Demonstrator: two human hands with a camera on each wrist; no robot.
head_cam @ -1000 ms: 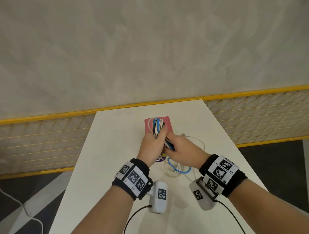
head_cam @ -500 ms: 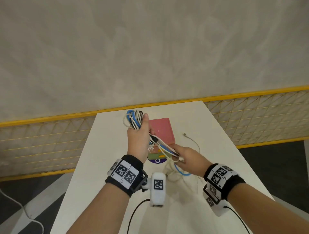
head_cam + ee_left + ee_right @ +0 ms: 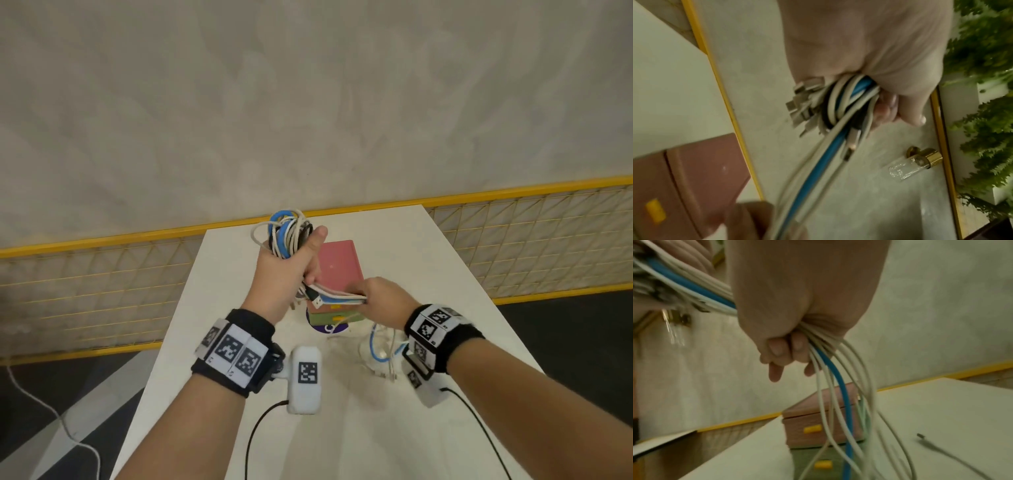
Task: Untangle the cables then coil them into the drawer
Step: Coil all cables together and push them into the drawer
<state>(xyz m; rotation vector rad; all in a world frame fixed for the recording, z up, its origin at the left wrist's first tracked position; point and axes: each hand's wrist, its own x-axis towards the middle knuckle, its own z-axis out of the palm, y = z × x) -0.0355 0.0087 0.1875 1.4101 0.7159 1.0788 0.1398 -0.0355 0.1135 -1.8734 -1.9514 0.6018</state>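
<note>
The left hand (image 3: 286, 270) is raised above the far end of the white table (image 3: 239, 342), fingers curled tight around a coiled bundle of cables (image 3: 286, 233): white, blue and black strands looped above the fist, several metal plug ends (image 3: 803, 100) sticking out below it. From that fist a flat run of white and blue strands stretches down to the right hand (image 3: 383, 301), which grips them in a closed fist just over the front of the small drawer unit (image 3: 337, 263). Below the right hand the loose tails hang to the tabletop, in front of the pink top drawer with its yellow handle (image 3: 813, 429) and the green drawer under it. One stray cable end (image 3: 920, 436) lies on the table apart from the rest.

No readable writing shows; the wristbands carry only black-and-white square marker patterns.

Compared with half a second ago, the left hand has lifted the coil a little higher and farther back, and the right hand has slid up along the strands, now over the drawer unit's front.
</note>
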